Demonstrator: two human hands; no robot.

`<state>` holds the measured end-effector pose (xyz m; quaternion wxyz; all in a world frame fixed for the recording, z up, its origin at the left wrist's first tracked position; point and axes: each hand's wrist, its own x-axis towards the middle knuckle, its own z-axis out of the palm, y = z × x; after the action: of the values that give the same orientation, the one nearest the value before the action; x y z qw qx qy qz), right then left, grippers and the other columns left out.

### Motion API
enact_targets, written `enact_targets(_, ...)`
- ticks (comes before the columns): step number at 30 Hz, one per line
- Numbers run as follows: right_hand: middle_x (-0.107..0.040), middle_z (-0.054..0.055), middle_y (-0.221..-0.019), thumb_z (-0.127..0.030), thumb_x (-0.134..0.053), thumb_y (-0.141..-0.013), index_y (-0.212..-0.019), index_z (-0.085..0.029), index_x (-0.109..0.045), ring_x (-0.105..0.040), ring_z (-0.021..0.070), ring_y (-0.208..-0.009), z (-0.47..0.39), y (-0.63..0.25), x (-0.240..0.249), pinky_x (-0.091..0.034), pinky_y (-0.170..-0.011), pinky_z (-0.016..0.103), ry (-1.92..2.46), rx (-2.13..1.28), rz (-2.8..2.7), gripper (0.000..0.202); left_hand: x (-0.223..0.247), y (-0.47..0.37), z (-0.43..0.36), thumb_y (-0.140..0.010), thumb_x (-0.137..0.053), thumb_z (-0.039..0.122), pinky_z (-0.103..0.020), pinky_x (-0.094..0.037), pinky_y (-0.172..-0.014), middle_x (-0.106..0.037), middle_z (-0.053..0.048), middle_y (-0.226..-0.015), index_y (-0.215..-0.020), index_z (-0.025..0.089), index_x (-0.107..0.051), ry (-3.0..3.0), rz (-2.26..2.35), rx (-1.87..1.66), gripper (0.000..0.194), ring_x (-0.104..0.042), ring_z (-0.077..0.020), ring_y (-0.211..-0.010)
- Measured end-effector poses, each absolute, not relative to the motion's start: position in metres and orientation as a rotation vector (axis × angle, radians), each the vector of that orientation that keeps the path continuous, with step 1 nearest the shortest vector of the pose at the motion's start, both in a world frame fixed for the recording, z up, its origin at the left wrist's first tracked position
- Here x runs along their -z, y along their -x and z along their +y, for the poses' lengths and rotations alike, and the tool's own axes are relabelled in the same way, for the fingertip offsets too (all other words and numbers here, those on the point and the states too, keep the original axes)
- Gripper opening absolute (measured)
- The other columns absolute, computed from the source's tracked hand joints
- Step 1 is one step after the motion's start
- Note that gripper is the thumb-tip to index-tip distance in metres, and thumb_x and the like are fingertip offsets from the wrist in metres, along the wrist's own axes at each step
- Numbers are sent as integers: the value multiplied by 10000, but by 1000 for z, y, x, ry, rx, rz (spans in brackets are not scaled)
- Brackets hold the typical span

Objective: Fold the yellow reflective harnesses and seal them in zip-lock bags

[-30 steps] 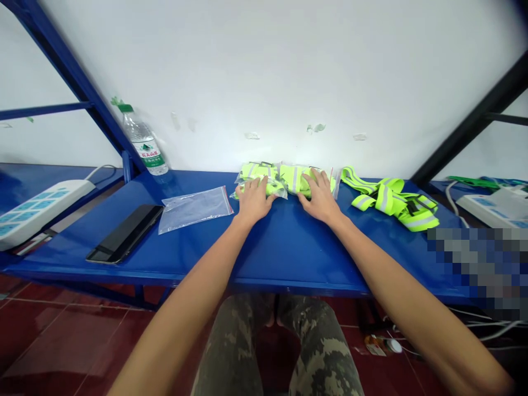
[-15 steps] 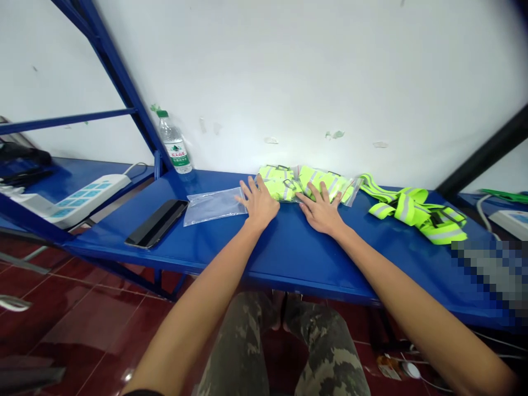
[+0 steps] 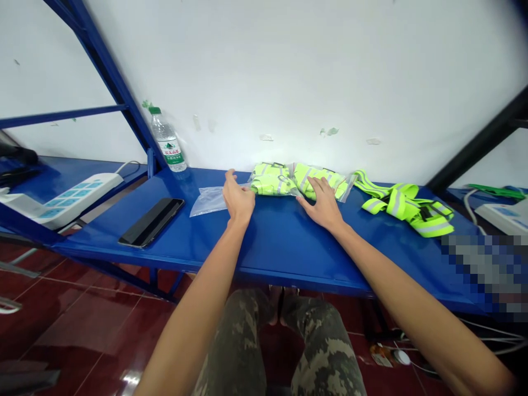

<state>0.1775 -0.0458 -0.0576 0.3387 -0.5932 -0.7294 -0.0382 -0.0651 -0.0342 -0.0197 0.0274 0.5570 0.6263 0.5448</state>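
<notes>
On the blue table (image 3: 289, 247) lie two clear bags with folded neon-yellow reflective straps, a left bag (image 3: 272, 180) and a right bag (image 3: 319, 179). My left hand (image 3: 239, 199) is at the right end of a flat clear plastic bag (image 3: 207, 201), fingers curled; whether they pinch its edge is hidden. The fingers of my right hand (image 3: 322, 203) are spread and touch the front of the right bag, holding nothing. To the right lies a loose bundle of neon-yellow straps (image 3: 406, 206).
A black phone (image 3: 152, 222) lies at the table's left. Behind it a water bottle (image 3: 168, 142) stands by the wall. A white power strip (image 3: 78, 198) is further left. A pixelated patch covers the right corner.
My left hand has left the bagged straps and moved left, its fingers now curled. The flat clear bag shows less of its length. My right hand stays by the right bag.
</notes>
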Motion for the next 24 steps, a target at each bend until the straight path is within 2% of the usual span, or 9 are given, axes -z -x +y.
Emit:
enact_targets(3, -450, 181, -1527, -513, -566, -910, -1452, -134, -480, -256, 359, -1497, -43, -182, 60, -265, -1177, 612, 1500, 102, -1850, 667, 17, 64, -32, -821, -525, 15, -371, -596, -902, -630, -148, -1246, -1253, 149, -489, -1700, 1794, -1996, 454, -692, -220, -1027)
enact_targets(6, -476, 195, -1499, -483, -590, -887, -1420, -88, -511, -273, 359, -1489, -44, -185, 60, -266, -1200, 558, 1467, 127, -1836, 668, 21, 42, -38, -888, -507, 77, -284, -610, -810, -626, -113, -1224, -1228, 164, -485, -1967, 1497, -2040, 352, -705, -162, -951)
enact_targets(11, -463, 175, -1506, -242, -548, -823, -1316, -102, -600, -246, 340, -1501, -53, -195, 54, -273, -1205, 536, 1388, 251, -1951, 515, 42, -12, -61, -926, -463, 99, -295, -586, -859, -668, -89, -1105, -1134, 169, -543, -2624, 1072, -1526, 233, -673, -182, -1017)
enact_targets(14, -542, 170, -1424, -163, -492, -802, -1179, -113, -674, -356, 322, -1441, -62, -210, 51, -313, -1181, 508, 1450, 317, -1944, 421, 46, -28, -70, -915, -481, 126, -321, -579, -832, -668, -102, -1104, -1118, 158, -558, -2778, 1005, -1232, 219, -676, -210, -985)
enact_targets(17, -634, 173, -1265, -186, -459, -840, -1074, -126, -711, -487, 325, -1302, -73, -228, 49, -350, -1126, 516, 1672, 377, -1757, 349, 43, -43, -72, -928, -477, 175, -332, -569, -798, -670, -110, -1097, -1121, 152, -568, -2822, 1044, -1103, 215, -676, -230, -969)
enact_targets(19, -607, 186, -1300, -237, -468, -858, -1101, -130, -704, -456, 363, -1316, -81, -239, 48, -347, -1087, 577, 1878, 425, -1560, 355, 39, -59, -69, -935, -459, 175, -332, -557, -807, -675, -108, -1100, -1123, 157, -575, -2845, 1058, -1063, 221, -671, -230, -976)
enact_targets(21, -554, 208, -1373, -304, -482, -879, -1182, -128, -669, -420, 408, -1346, -90, -248, 46, -375, -1034, 608, 2066, 415, -1419, 397, 37, -81, -67, -933, -454, 161, -348, -536, -880, -680, -108, -1103, -1119, 158, -584, -2879, 1025, -1051, 228, -655, -236, -1022)
enact_targets(24, -626, 226, -1251, -342, -448, -929, -1202, -131, -644, -584, 384, -1176, -99, -255, 42, -483, -907, 493, 2220, 244, -1518, 397, 35, -114, -66, -926, -442, 140, -370, -482, -1004, -679, -119, -1132, -1133, 149, -593, -2902, 948, -1045, 257, -616, -247, -1118)
